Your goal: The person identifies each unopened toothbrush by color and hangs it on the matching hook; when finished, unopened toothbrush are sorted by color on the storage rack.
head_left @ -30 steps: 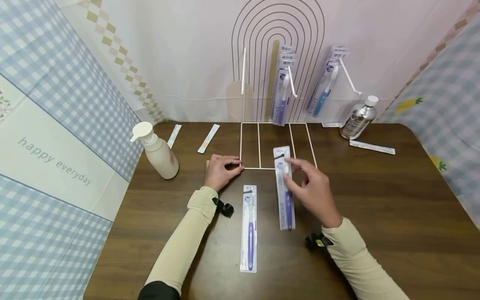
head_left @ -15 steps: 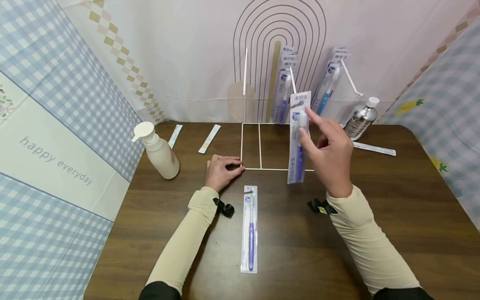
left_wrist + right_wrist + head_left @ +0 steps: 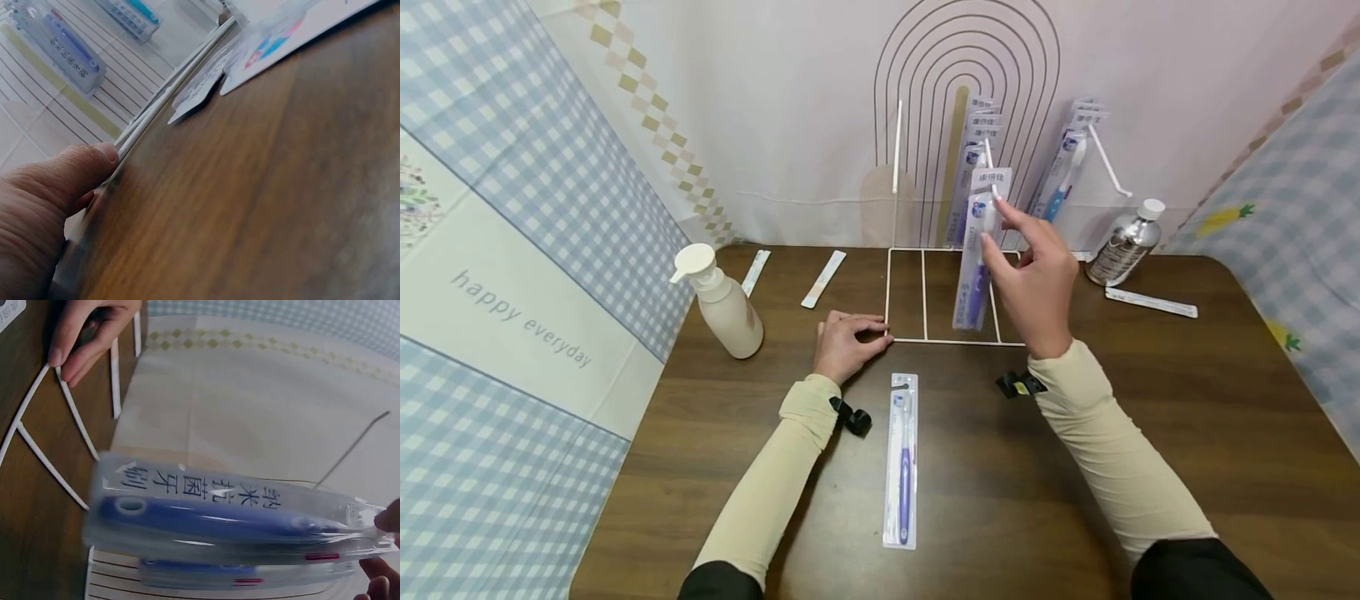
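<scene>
My right hand (image 3: 1037,279) pinches a packaged purple toothbrush (image 3: 972,275) near its top, holding it upright before the middle hook of the white wire rack (image 3: 951,342). The hook's tip shows at the pack's hang slot; I cannot tell how far it passes through. In the right wrist view the purple-handled toothbrush pack (image 3: 206,515) spans the lower part, fingertips at its right end. My left hand (image 3: 850,343) pinches the rack's front left corner. Another packaged purple toothbrush (image 3: 901,462) lies flat on the table, nearer me.
Purple toothbrush packs (image 3: 983,125) hang behind on the middle hook. Blue toothbrush packs (image 3: 1063,171) hang on the right hook (image 3: 1108,162); the left hook (image 3: 897,150) is bare. A pump bottle (image 3: 722,304), a silver bottle (image 3: 1123,246) and narrow white sachets (image 3: 823,279) stand or lie around.
My right hand has lifted the toothbrush pack from above the table, up and away from me, then slightly left to the middle hook. The left hand stays at the rack's corner.
</scene>
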`<state>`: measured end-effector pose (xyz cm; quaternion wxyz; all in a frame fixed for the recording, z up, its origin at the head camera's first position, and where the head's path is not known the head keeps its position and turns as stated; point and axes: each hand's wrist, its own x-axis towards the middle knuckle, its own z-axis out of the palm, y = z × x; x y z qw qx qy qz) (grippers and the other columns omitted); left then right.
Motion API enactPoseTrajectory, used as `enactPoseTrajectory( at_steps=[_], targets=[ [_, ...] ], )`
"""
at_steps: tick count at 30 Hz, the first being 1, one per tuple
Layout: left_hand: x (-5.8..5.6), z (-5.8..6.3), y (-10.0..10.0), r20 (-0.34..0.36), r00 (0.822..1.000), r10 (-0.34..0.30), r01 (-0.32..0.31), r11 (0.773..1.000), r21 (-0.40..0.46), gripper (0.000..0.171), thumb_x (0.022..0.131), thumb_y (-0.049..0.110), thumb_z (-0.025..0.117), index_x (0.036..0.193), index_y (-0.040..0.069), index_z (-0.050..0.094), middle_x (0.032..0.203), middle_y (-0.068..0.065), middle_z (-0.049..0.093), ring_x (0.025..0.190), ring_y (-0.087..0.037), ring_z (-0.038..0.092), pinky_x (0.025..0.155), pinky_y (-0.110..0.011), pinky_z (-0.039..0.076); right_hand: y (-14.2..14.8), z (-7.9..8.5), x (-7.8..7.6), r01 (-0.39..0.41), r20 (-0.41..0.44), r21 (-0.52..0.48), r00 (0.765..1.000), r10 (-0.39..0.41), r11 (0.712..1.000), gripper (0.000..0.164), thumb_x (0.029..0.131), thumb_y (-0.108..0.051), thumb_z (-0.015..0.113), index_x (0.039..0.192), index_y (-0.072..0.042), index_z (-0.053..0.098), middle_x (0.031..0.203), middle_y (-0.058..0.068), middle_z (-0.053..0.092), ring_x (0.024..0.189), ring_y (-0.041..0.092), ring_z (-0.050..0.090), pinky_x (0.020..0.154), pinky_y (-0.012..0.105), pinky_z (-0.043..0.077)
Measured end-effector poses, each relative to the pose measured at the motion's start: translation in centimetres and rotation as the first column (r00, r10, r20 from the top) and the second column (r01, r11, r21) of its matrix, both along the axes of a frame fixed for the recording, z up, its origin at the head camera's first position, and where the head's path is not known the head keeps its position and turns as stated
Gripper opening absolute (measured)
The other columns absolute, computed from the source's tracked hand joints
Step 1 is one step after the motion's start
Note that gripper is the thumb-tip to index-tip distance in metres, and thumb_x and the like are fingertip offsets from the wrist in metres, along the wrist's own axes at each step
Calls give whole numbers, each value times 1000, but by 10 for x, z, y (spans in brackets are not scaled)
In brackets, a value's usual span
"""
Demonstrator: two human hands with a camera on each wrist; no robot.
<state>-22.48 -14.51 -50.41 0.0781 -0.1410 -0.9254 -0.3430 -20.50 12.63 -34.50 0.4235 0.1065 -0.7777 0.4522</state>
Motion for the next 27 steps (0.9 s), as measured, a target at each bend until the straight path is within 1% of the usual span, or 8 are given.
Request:
enactPoseTrajectory(
  at_steps=[3,9,13,16,19,24,27],
  targets=[
    [0,1,0,-2,1000,0,0,1000,2,27,89,42,85,111,27,85,126,12,75,111,-18,56,90,-43,37,-1,-4,-15,14,1,-15,1000,-14,1000,38,93,-13,82,130,-11,77,111,11,78,70,17,54,62,14,38],
    [1,1,1,2,1000,1,-1,1000,5,27,89,43,85,111,28,85,126,13,75,111,-17,56,90,-42,37,-1,-6,-42,30,7,-46,1000,-30,998,39,94,-15,81,132,-12,75,120,3,78,77,15,57,64,17,38],
    [1,1,1,10,1000,4,-4,1000,4,27,89,43,86,111,28,85,126,13,75,112,-17,56,91,-42,37,-2,-6,-54,40,26,-43,999,-38,998,39,94,-14,81,133,-12,74,119,3,78,72,17,55,63,20,38],
    [1,0,1,9,1000,4,-4,1000,3,27,89,43,86,111,28,85,126,13,75,112,-17,56,91,-42,37,-3,-5,-60,49,37,-34,998,-48,998,40,95,-14,81,134,-14,74,118,3,79,64,16,51,61,21,38],
    [1,0,0,-1,1000,5,-5,1000,6,27,88,42,86,110,27,85,126,12,76,111,-18,57,90,-42,37,-3,-4,-64,54,46,-35,998,-53,998,40,95,-14,80,134,-16,73,118,0,78,62,17,50,60,20,38],
    [1,1,1,-3,1000,-1,1,1000,0,27,89,42,86,111,27,85,126,12,75,111,-18,57,90,-43,37,-1,-3,-65,47,60,-41,997,-45,998,41,95,-12,80,135,-18,73,120,-1,78,66,28,54,62,20,39],
    [2,2,1,6,1000,-5,5,1000,0,27,89,42,85,111,27,85,127,12,75,111,-17,57,91,-43,37,1,-3,-61,45,69,-49,997,-41,998,42,93,-12,81,133,-20,74,119,0,78,68,28,54,64,19,38]
  ],
)
